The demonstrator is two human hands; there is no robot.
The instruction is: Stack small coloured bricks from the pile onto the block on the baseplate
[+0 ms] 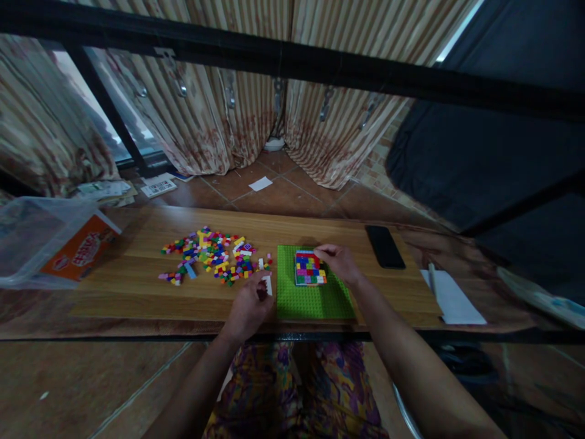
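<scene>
A small square build of toy bricks (pixel 311 269) is sitting on a green baseplate (pixel 315 306), toward its far side, showing a patchwork of red, yellow, blue, purple, pink, green and white on top. The right hand (pixel 339 262) is reaching in from the right, its thumb and forefinger pressing close together at the build's far right corner; whether they are pinching a brick is too small to tell. The left hand (pixel 249 306) is resting just left of the baseplate, its fingers curling round and pinching some dark red bricks (pixel 262 289). A white piece (pixel 268 285) is showing beside those fingertips; whether it is held or lying loose is unclear.

Left of the baseplate, many loose bricks (pixel 214 255) in mixed colours are lying scattered over the wooden tabletop (pixel 183 306). At the tabletop's left end, a clear plastic box (pixel 31 235) with an orange label (pixel 82 249) is standing. To the right of the build, a black phone (pixel 385 247) is lying flat, and farther right some white paper (pixel 457 302) is lying near the edge. Beyond the tabletop, striped curtains (pixel 228 128) are hanging down to a brown tiled floor (pixel 297 177).
</scene>
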